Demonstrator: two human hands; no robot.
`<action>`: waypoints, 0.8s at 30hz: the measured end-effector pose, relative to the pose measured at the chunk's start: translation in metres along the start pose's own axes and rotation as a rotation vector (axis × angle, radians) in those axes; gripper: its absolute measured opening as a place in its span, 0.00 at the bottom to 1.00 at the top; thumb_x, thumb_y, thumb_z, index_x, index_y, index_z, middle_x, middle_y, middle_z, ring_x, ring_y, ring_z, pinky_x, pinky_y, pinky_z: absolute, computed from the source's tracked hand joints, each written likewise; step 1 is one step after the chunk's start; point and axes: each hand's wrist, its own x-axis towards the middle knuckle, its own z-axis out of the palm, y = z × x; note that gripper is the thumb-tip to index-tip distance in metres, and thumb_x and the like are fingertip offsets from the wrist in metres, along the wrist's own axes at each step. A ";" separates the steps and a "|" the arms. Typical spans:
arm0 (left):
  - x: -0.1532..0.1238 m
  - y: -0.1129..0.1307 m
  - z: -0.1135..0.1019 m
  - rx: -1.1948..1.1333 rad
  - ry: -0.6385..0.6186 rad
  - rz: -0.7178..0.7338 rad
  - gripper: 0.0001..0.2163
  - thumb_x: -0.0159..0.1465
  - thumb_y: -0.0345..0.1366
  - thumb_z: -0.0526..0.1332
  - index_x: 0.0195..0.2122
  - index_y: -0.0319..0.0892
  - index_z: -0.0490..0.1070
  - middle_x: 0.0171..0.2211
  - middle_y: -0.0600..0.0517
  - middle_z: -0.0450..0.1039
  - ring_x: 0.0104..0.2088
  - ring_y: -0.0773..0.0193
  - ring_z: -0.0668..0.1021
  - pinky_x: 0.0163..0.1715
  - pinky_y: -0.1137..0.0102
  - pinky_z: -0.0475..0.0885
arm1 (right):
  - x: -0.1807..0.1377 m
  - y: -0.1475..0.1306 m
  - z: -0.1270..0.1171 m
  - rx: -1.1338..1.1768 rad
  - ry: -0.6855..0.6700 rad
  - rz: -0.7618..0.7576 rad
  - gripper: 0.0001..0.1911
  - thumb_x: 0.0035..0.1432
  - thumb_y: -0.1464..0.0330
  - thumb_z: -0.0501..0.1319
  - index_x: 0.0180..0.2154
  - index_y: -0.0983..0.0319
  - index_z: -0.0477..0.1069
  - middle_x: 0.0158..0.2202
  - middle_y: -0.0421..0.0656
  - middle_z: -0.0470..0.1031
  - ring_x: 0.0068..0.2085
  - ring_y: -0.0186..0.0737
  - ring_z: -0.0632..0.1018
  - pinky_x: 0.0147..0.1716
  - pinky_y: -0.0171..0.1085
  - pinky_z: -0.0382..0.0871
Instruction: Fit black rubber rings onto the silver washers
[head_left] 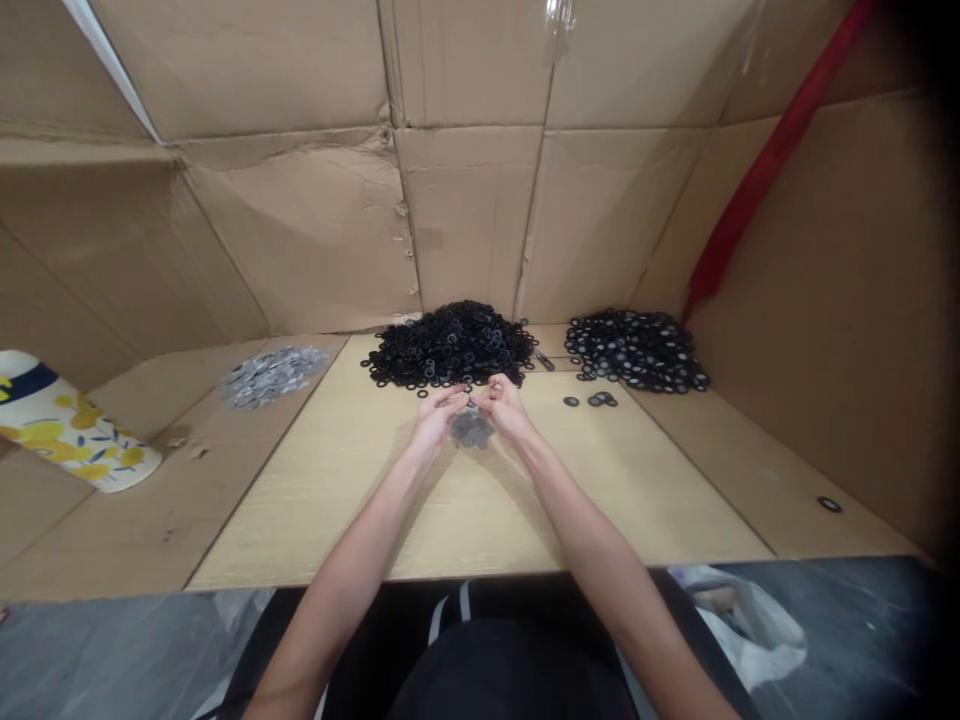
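Note:
My left hand and my right hand meet at the middle of a pale wooden board, fingers pinched together over a small heap of grey metal washers. What each hand pinches is too small to name. Just beyond my fingers lies a big pile of black rubber rings. A second pile of black rings with light centres lies to the right, with a few loose ones near it.
A pile of grey metal washers sits at the left on cardboard. A white bottle with yellow flowers lies far left. Cardboard walls enclose the bench. One black ring lies at the right.

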 end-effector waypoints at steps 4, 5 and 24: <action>-0.001 -0.002 0.004 0.129 0.000 0.080 0.16 0.42 0.32 0.68 0.34 0.36 0.73 0.21 0.53 0.70 0.23 0.71 0.71 0.25 0.74 0.63 | 0.002 0.003 0.002 0.070 0.081 -0.044 0.20 0.34 0.68 0.65 0.27 0.58 0.54 0.17 0.29 0.58 0.20 0.27 0.62 0.23 0.29 0.56; -0.002 -0.002 0.006 0.140 -0.004 0.082 0.16 0.42 0.32 0.68 0.34 0.36 0.73 0.20 0.54 0.69 0.22 0.71 0.71 0.25 0.74 0.63 | 0.002 0.004 0.003 0.088 0.091 -0.048 0.21 0.34 0.67 0.65 0.27 0.58 0.53 0.18 0.29 0.59 0.21 0.28 0.63 0.23 0.30 0.57; -0.004 0.009 0.003 0.032 0.037 0.087 0.17 0.42 0.29 0.67 0.36 0.36 0.71 0.20 0.55 0.68 0.24 0.71 0.72 0.28 0.75 0.64 | -0.003 0.005 0.011 0.046 0.089 -0.101 0.19 0.37 0.67 0.65 0.25 0.58 0.54 0.19 0.30 0.56 0.21 0.27 0.60 0.21 0.30 0.53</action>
